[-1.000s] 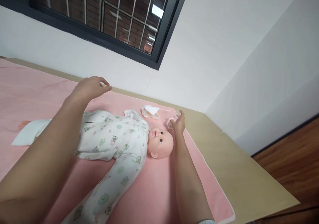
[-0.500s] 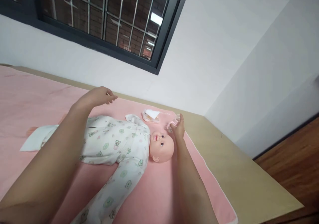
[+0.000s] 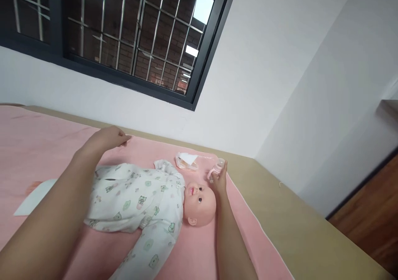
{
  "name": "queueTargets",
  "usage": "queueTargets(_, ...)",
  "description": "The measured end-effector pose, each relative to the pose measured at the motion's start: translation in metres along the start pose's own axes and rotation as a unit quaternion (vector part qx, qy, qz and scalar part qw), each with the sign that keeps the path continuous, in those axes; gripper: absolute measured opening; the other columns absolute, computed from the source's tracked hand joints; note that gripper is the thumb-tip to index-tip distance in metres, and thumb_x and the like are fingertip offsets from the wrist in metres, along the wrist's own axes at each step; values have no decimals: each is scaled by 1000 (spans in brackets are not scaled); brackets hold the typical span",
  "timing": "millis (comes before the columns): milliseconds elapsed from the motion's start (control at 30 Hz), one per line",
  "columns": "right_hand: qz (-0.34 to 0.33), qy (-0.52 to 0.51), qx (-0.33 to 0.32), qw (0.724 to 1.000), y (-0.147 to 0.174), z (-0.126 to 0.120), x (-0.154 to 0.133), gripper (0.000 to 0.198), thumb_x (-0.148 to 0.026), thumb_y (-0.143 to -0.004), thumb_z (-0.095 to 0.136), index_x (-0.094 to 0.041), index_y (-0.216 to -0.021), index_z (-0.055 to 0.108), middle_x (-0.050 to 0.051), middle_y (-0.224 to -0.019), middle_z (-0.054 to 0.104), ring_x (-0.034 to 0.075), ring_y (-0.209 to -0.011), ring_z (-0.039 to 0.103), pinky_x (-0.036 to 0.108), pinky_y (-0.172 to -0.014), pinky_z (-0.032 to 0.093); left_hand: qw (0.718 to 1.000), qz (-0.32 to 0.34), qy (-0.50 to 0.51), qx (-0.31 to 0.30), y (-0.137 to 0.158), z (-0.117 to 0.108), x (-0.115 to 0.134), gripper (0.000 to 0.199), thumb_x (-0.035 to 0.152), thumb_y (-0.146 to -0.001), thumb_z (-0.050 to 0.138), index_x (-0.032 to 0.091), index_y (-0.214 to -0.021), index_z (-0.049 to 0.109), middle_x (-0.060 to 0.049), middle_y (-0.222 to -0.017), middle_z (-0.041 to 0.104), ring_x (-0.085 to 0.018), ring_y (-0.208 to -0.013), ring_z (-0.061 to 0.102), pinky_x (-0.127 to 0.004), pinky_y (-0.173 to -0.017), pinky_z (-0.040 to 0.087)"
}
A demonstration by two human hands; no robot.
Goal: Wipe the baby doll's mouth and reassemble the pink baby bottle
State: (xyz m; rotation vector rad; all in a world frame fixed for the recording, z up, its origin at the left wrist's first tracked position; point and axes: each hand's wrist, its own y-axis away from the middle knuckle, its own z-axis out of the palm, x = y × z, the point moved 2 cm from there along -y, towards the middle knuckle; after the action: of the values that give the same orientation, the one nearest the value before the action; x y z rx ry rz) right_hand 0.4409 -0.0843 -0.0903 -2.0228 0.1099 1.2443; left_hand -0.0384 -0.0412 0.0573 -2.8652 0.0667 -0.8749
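A baby doll (image 3: 200, 207) in a white patterned outfit (image 3: 139, 197) lies on its back on a pink blanket (image 3: 149, 267), its head to the right. Just beyond the head, my right hand (image 3: 220, 182) is closed around a small clear bottle (image 3: 217, 169) with a pink band. My left hand (image 3: 108, 139) hovers over the far side of the blanket, past the doll's body. Its fingers are loosely bent and partly apart, with nothing visible in them. My left forearm hides part of the doll's legs.
A clear plastic packet (image 3: 186, 161) with a white label lies left of the bottle. White flat material (image 3: 34, 199) is by the doll's feet. The wooden surface (image 3: 280, 217) meets a white wall (image 3: 230, 118) below a barred window (image 3: 124, 31).
My left hand has shifted left along the blanket's far edge. The right hand keeps its hold on the bottle beside the doll's head. The view has tilted upward.
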Motion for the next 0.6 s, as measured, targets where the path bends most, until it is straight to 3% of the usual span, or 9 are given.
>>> queueTargets(233,15,-50,8,999,5,2,1,103,-33,-72,57,-30,-161,4,11,-161,30,25,-135,49,45,-101,50,999,-1,9,-33,3,7,7,23,42,-74,62,22,-79,75,-5,-93,78,-27,-91,70,-33,-73,48)
queueTargets(367,18,-36,18,999,10,-1,-7,99,-31,-76,53,-27,-162,4,12,-161,32,25,-134,50,42,-100,51,999,-4,5,-33,3,4,5,25,42,-75,62,21,-85,73,-6,-92,78,-27,-92,69,-32,-74,48)
queueTargets(500,57,29,52,997,14,-8,-14,92,-27,-79,49,-29,-161,9,11,-159,37,24,-120,62,37,-95,53,1000,-11,8,-26,5,2,7,27,43,-77,60,21,-85,73,-6,-92,78,-27,-95,69,-32,-75,48)
queueTargets(600,124,179,82,972,16,-17,-13,80,-22,-83,41,-24,-160,17,11,-157,40,21,-115,66,32,-96,52,1000,-11,20,-15,6,3,7,27,45,-79,60,21,-83,73,-5,-93,78,-27,-96,69,-31,-74,48)
